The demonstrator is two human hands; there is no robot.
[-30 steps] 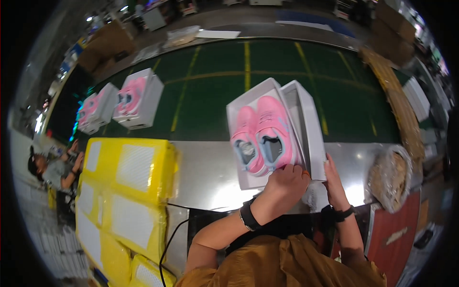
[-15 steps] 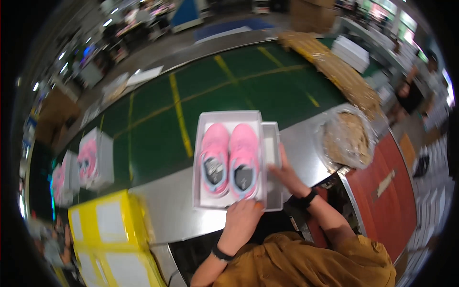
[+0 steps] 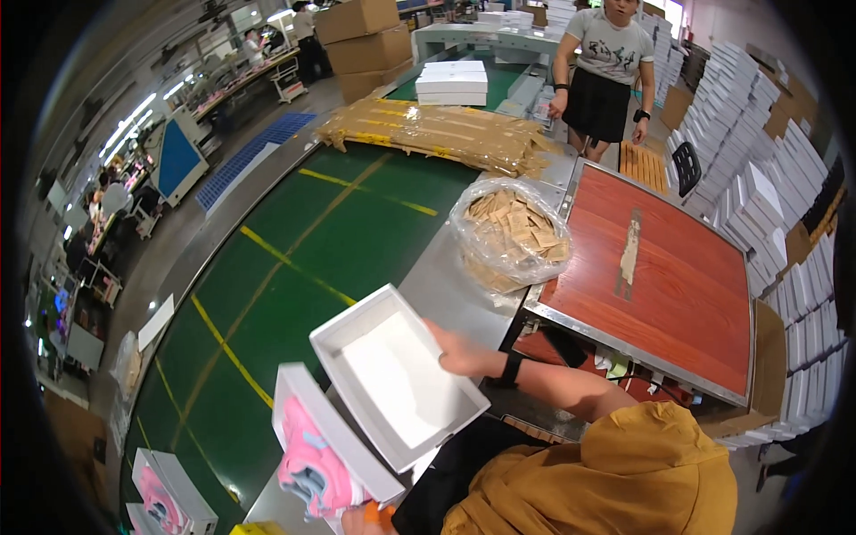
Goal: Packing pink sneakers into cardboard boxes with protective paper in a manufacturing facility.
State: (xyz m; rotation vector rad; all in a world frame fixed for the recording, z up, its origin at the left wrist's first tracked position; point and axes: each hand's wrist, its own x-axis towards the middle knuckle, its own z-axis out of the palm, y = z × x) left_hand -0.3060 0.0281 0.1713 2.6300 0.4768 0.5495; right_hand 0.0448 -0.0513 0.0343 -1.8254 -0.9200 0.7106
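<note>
A white shoe box (image 3: 332,426) with a pair of pink shoes (image 3: 314,473) in it tilts at the lower left. My left hand (image 3: 364,520) grips its near end, cut off by the lower edge, with something orange at the fingers. Right beside it, an empty white box part (image 3: 403,374), lid or base, is tipped with its open side up. My right hand (image 3: 459,350) holds this by its right wall, some fingers hidden behind the wall. A dark band circles my right wrist.
A green conveyor belt (image 3: 267,276) with yellow lines runs along the left. Small brown packets fill a clear plastic bag (image 3: 510,236) beside a red-brown board (image 3: 664,276). More boxed pink shoes (image 3: 165,499) stand lower left. A person (image 3: 606,71) stands behind, near stacked white boxes (image 3: 727,134).
My view has swung to the right. The empty white box part has come away from beside the shoe box into my right hand. The shoe box now tilts at the lower left.
</note>
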